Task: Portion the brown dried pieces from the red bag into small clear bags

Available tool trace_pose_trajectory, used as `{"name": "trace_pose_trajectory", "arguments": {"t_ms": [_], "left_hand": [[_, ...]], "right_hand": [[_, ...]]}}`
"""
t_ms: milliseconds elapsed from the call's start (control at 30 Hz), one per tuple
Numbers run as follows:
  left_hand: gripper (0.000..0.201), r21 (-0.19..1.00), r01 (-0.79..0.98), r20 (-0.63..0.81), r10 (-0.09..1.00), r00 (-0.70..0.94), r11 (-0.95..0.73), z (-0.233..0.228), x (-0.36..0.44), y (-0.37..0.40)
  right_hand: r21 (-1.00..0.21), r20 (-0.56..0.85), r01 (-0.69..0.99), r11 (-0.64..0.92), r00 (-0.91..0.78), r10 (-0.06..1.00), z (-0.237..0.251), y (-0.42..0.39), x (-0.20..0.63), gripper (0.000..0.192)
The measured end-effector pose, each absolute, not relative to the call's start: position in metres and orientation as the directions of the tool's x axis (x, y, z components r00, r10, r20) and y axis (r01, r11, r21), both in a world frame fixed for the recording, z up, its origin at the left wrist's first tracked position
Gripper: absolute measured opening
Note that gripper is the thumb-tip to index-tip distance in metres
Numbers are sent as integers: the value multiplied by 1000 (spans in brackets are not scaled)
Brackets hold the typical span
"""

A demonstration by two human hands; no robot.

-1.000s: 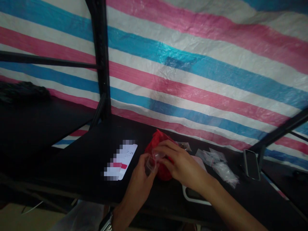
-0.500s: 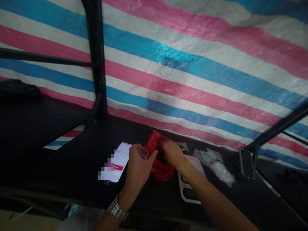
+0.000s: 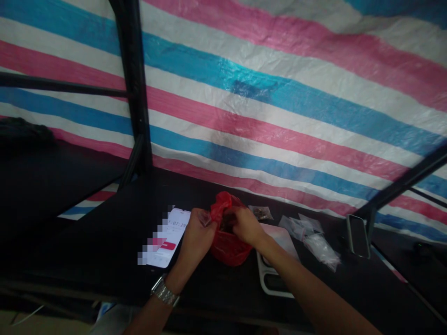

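We've got our left hand (image 3: 197, 234) pinched shut on a small clear bag (image 3: 204, 217) right beside the red bag (image 3: 228, 242) on the black table (image 3: 104, 242). Right hand (image 3: 244, 224) has fingers curled down into the red bag; whether they're gripping anything, can't tell.

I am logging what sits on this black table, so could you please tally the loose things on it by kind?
Red plastic bag: 1
Phones (lit one lying flat, dark one propped up): 2
White scale: 1
Small clear bags: 1 in the left hand, 1 filled, plus a pile I cannot count
Total: 6, besides the pile
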State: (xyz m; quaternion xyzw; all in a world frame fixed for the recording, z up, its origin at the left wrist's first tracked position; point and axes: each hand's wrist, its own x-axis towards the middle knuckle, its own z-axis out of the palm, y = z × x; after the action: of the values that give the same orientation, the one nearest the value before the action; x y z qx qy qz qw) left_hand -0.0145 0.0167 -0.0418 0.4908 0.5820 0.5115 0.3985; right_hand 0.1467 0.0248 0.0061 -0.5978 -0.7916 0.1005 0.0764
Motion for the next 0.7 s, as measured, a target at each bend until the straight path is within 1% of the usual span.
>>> {"name": "trace_pose_trajectory", "arguments": {"t_ms": [100,233,333,400,567,700], "left_hand": [[21,989,142,0,974,-227,33,-41,-19,15],[21,990,132,-19,969,-245,53,-39,-21,9],[19,992,111,-34,970,-242,62,-40,-19,6],[19,993,88,-49,968,-245,73,-42,-18,7],[26,997,30,-57,967,-250,66,-44,-21,9],[26,999,16,-24,971,-238,29,-44,-22,6]], "right_hand": [[-283,11,920,269,-278,961,3,27,151,46],[-288,18,916,278,-285,958,2,26,155,53],[-321,2,907,273,-288,958,3,24,152,50],[-366,-4,893,263,-284,959,3,23,150,46],[-509,18,827,238,-267,964,2,24,148,46],[-605,13,753,257,-314,949,5,21,148,40]]}}
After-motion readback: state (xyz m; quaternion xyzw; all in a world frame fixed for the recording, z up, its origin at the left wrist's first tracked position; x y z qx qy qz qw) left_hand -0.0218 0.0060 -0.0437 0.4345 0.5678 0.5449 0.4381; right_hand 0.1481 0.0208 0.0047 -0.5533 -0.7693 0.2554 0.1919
